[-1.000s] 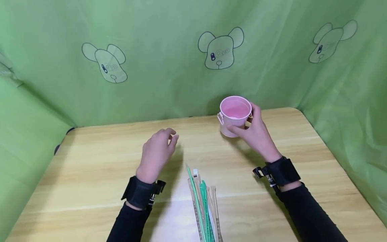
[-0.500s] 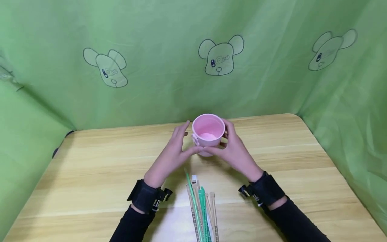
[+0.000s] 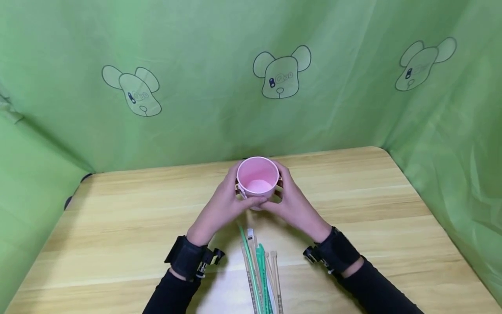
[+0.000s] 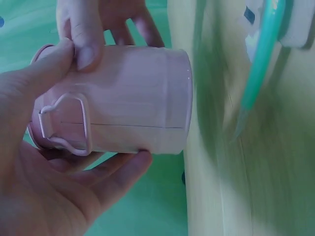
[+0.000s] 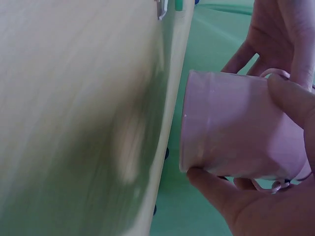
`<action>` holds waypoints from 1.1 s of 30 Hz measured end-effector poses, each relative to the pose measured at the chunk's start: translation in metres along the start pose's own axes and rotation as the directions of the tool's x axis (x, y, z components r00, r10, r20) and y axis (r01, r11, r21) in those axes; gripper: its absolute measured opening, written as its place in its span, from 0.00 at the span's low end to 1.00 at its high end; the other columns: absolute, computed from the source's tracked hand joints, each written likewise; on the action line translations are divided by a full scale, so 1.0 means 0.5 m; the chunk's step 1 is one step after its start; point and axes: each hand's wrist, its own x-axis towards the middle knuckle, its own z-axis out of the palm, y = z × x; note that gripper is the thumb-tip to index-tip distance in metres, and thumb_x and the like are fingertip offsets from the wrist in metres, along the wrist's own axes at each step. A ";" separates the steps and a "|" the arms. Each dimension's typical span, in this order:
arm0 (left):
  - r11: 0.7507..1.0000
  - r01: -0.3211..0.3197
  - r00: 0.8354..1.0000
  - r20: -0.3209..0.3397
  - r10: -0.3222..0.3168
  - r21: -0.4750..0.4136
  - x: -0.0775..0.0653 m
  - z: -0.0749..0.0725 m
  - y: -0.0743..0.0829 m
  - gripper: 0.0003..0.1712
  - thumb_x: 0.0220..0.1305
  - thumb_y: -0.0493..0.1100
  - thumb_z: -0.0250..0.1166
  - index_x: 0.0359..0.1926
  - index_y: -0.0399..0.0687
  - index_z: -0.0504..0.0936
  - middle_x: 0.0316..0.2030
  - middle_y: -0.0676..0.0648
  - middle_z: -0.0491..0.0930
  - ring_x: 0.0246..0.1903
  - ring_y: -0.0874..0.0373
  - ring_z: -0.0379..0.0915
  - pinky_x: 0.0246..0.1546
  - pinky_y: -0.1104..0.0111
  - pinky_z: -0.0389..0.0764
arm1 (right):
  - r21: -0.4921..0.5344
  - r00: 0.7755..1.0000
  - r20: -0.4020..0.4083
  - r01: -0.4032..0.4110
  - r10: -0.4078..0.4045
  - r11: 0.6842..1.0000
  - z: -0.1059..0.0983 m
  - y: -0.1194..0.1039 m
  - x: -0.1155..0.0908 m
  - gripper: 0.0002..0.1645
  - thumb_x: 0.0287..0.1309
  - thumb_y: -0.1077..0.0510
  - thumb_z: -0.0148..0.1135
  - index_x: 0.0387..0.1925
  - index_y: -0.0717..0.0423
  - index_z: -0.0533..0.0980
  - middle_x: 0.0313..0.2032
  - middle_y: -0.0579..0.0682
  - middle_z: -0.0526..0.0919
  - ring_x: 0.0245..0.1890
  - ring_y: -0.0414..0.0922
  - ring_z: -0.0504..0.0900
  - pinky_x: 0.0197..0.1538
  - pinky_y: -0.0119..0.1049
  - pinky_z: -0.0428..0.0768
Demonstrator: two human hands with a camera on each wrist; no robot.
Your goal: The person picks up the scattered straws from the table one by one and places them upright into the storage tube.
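Both my hands hold a small pink metal bucket (image 3: 257,171) upright near the back of the table, its open mouth facing up. My left hand (image 3: 221,198) curls round its left side, thumb in front. The right hand (image 3: 295,201) grips the opposite side, and the two thumbs meet on the front wall. In the left wrist view, a wire handle loop (image 4: 84,123) shows on the bucket's side (image 4: 133,83). The right wrist view shows fingers (image 5: 209,184) near its base. Whether the base touches the table cannot be told.
A bundle of long thin straws (image 3: 261,270), green and brown, some apparently wrapped, lies on the wooden table (image 3: 129,231) in front of the bucket. A green curtain (image 3: 208,87) with printed bear heads hangs behind the table and along its sides.
The pink bucket has moved left and nearer to me, carried by my right hand. My left hand has come across from the left and taken hold of it too.
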 end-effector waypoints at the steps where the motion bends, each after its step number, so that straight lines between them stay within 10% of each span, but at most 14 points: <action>1: 1.000 0.003 1.000 -0.005 -0.003 -0.001 0.000 -0.003 0.001 0.57 0.59 0.49 0.83 0.81 0.48 0.58 0.70 0.41 0.72 0.67 0.43 0.72 0.65 0.54 0.77 | -0.004 1.000 0.002 -0.001 0.001 1.000 -0.001 -0.001 0.001 0.67 0.56 0.60 0.83 0.84 0.51 0.47 0.79 0.56 0.58 0.75 0.59 0.66 0.71 0.50 0.73; 24: 0.988 0.151 0.986 -0.074 -0.149 0.019 -0.029 -0.042 -0.038 0.59 0.64 0.49 0.79 0.82 0.37 0.51 0.73 0.32 0.66 0.71 0.37 0.66 0.71 0.45 0.68 | -0.208 0.963 -0.018 -0.267 0.269 0.941 -0.048 -0.037 -0.052 0.37 0.80 0.46 0.58 0.79 0.57 0.60 0.63 0.63 0.77 0.61 0.59 0.80 0.62 0.59 0.79; 29: 0.911 0.357 0.934 -0.115 -0.340 0.208 -0.070 -0.041 -0.008 0.63 0.72 0.59 0.71 0.83 0.31 0.41 0.78 0.24 0.51 0.75 0.31 0.58 0.71 0.39 0.64 | -0.434 0.974 -0.042 -0.219 0.223 0.874 -0.037 -0.028 -0.105 0.29 0.78 0.49 0.61 0.69 0.62 0.72 0.51 0.55 0.83 0.51 0.55 0.82 0.53 0.55 0.82; 33: 0.826 0.437 0.899 -0.155 -0.409 0.356 -0.114 -0.034 0.025 0.48 0.76 0.56 0.67 0.77 0.25 0.59 0.66 0.23 0.69 0.61 0.30 0.75 0.60 0.40 0.79 | -0.539 0.977 -0.034 -0.194 0.209 0.819 -0.027 -0.034 -0.138 0.21 0.76 0.51 0.64 0.61 0.59 0.79 0.44 0.48 0.83 0.45 0.51 0.79 0.44 0.48 0.81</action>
